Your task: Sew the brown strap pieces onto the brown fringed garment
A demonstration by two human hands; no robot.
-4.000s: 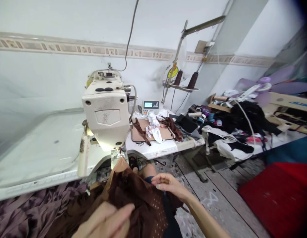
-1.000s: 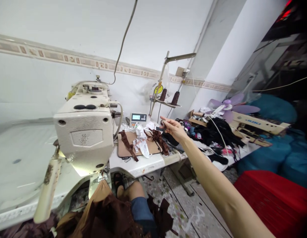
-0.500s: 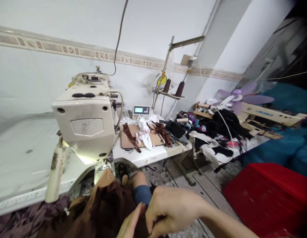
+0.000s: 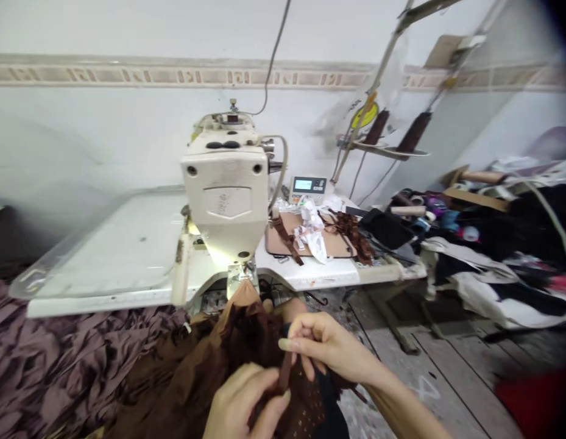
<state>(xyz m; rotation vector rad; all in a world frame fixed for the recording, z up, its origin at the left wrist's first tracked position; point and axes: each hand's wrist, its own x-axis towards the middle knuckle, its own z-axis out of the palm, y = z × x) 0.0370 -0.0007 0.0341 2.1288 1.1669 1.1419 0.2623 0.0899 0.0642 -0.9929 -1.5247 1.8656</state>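
Note:
My left hand (image 4: 247, 399) pinches the lower end of a narrow brown strap (image 4: 286, 369) between thumb and fingers. Just above it, my right hand (image 4: 315, 346) grips the same strap, its thumb pointing left. Under both hands a dark brown fabric (image 4: 246, 332) lies heaped over the lap. A tan part of this fabric (image 4: 246, 294) reaches up under the needle area of the white sewing machine (image 4: 225, 204), whose lamp lights the spot. Where the strap joins the brown fabric, if it does, is hidden by the fingers.
Mauve fabric (image 4: 49, 360) is piled at the left. A tan board (image 4: 283, 241) holds brown straps and white scraps beside a control panel (image 4: 309, 188). Thread cones (image 4: 415, 132) stand on a rack. Mixed cloth and spools crowd the right; a red container (image 4: 538, 399) sits lower right.
The view has swung left, so the machine appears farther right. My hands have moved slightly apart, showing the brown strap between them.

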